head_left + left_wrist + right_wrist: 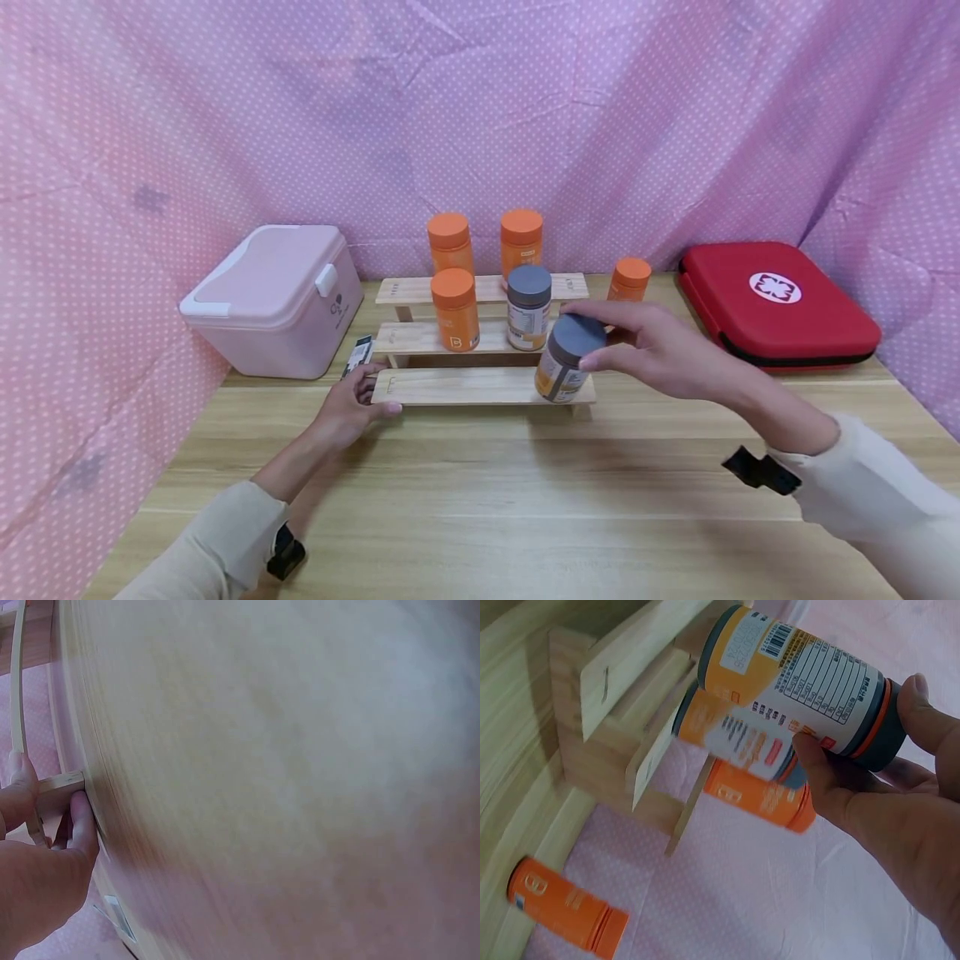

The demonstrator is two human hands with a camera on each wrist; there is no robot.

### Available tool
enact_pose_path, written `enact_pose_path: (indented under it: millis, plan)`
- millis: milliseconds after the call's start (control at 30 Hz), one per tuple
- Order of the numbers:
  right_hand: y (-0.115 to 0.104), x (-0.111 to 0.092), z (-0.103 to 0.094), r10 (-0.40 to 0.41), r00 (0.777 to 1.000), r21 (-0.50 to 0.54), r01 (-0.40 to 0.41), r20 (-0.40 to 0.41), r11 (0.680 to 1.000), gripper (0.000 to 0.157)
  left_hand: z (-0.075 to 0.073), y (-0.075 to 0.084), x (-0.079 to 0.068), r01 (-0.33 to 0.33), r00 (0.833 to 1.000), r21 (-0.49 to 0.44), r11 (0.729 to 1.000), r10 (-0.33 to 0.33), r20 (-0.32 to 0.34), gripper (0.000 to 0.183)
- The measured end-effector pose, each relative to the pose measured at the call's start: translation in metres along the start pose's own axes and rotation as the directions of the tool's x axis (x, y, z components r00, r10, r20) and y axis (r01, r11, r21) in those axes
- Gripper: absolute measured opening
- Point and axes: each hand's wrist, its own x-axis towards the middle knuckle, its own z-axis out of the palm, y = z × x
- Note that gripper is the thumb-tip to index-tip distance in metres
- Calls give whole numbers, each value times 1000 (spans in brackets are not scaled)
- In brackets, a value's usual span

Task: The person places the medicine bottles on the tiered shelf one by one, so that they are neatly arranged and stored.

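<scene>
A three-tier wooden step rack [457, 387] stands on the table. My left hand [347, 410] grips the left end of its lowest tier, thumb at the front edge and fingers around the side. With thumb and fingers, my right hand [663, 352] holds a grey-lidded supplement jar [802, 675] by its lid. That jar is slightly tilted over the right end of the lowest tier; whether its base touches the wood I cannot tell. On the middle tier are an orange jar [455, 312] and another grey-lidded jar [528, 310]. Two orange jars [450, 242] occupy the top tier.
Another orange jar [628, 280] stands on the table right of the rack, partly behind my right hand. A pink lidded box [277, 300] sits at left, a red zipped case [780, 308] at right. Beside my left hand lies a small flat item [358, 354]. A pink dotted curtain [480, 125] hangs behind.
</scene>
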Motion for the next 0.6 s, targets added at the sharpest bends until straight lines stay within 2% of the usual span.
enact_pose_path:
  millis: [200,433,600]
  plan:
    - [-10,20,23,-81,997,14,81,12,997,56,0,-2,1,10,1000,9,1000,-10,-3,66]
    - [-21,44,43,-69,998,45,68,16,997,58,0,-1,1,8,1000,9,1000,-8,-5,65]
    - [-24,63,57,-108,994,86,107,7,991,48,0,1,2,11,1000,11,1000,-11,-7,66]
